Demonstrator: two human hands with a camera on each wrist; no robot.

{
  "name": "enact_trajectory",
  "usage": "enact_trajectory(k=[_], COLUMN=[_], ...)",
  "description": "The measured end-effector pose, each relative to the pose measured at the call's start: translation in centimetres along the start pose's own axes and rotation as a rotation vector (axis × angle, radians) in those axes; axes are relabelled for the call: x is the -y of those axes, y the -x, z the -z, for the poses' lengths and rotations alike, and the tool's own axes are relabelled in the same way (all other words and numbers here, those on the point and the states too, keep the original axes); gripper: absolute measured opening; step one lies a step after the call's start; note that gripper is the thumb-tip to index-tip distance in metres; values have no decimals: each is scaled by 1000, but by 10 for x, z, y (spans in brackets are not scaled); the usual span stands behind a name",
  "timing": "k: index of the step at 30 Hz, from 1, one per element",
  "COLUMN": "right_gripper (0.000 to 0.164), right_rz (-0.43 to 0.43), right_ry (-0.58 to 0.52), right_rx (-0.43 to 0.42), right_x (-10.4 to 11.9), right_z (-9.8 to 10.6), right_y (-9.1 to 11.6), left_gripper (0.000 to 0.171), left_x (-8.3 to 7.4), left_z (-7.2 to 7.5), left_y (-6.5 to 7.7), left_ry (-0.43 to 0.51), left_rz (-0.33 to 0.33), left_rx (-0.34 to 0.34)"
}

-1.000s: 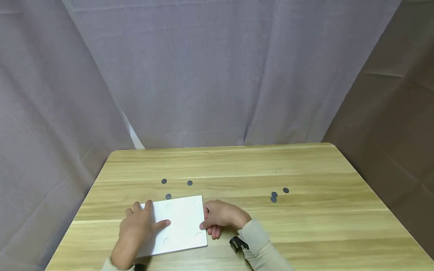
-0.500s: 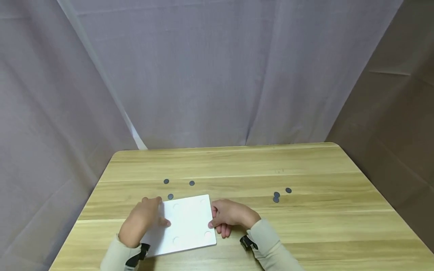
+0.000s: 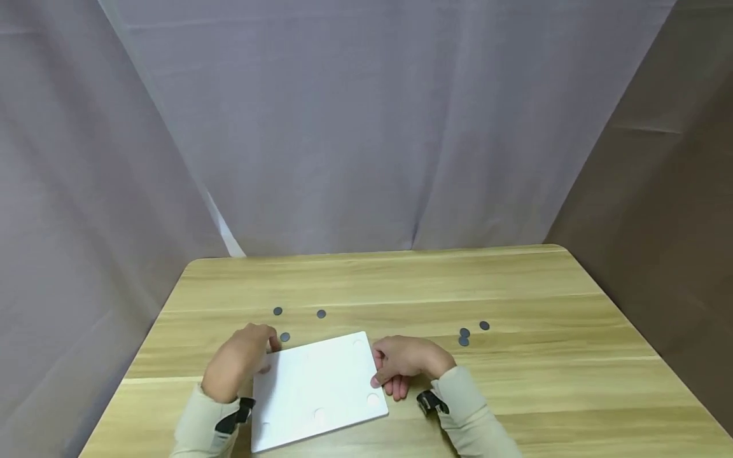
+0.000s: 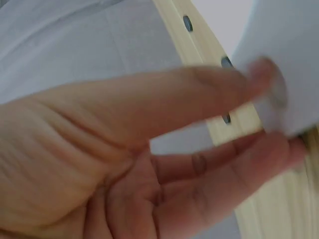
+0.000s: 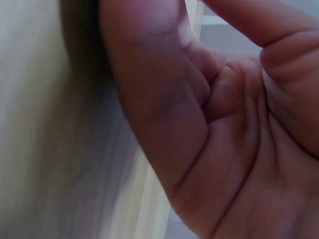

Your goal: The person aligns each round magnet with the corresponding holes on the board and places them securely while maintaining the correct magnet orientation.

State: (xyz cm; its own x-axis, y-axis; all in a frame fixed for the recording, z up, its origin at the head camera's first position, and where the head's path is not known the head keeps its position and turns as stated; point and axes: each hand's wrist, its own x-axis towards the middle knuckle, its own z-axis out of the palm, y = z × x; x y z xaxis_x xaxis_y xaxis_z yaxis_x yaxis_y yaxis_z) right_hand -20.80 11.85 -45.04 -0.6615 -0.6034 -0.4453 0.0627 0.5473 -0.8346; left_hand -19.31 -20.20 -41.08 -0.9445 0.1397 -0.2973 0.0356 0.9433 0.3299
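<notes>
A white rectangular board [image 3: 321,381] with shallow round marks lies at a slant near the front of the table. My right hand [image 3: 403,362] pinches its right edge, thumb on top and the other fingers at and below the edge. By the upper left corner is my left hand [image 3: 243,356], its thumb [image 4: 249,82] close to the board face and its other fingers [image 4: 239,169] reaching along the edge. A gap shows between that thumb and fingers. Blur in the left wrist view hides the exact contact. In the right wrist view, the right palm fills much of the picture.
Several small dark discs lie on the wooden table [image 3: 378,286]: one disc [image 3: 285,337] just beyond the board, two more behind it, and a group including another disc [image 3: 484,326] to the right. Grey curtains [image 3: 321,127] hang behind the table.
The board has slid right and turned slightly, the right hand moving with it. My left hand has drawn back from lying across the board to its upper left corner.
</notes>
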Motion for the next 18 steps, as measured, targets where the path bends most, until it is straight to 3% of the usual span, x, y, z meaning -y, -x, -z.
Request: enact_trajectory(k=[2,7,12,18], right_gripper=[17,6,13,29], right_rz=[9,14,102,135], right_ry=[14,-11,-116,-183], right_rx=[27,95,104,72], right_x=[-2,-12,-20,-23], right_z=[4,18,31,35], right_y=[-2,-2,-13,-19], left_gripper=[39,22,24,18], left_x=[6,21,36,45], left_z=[2,-1,-1,-4], left_y=[1,3,6,-1], left_ry=[51,166,275,430], left_rz=[3,37,69,-114], left_rx=[-7,-3,49,166])
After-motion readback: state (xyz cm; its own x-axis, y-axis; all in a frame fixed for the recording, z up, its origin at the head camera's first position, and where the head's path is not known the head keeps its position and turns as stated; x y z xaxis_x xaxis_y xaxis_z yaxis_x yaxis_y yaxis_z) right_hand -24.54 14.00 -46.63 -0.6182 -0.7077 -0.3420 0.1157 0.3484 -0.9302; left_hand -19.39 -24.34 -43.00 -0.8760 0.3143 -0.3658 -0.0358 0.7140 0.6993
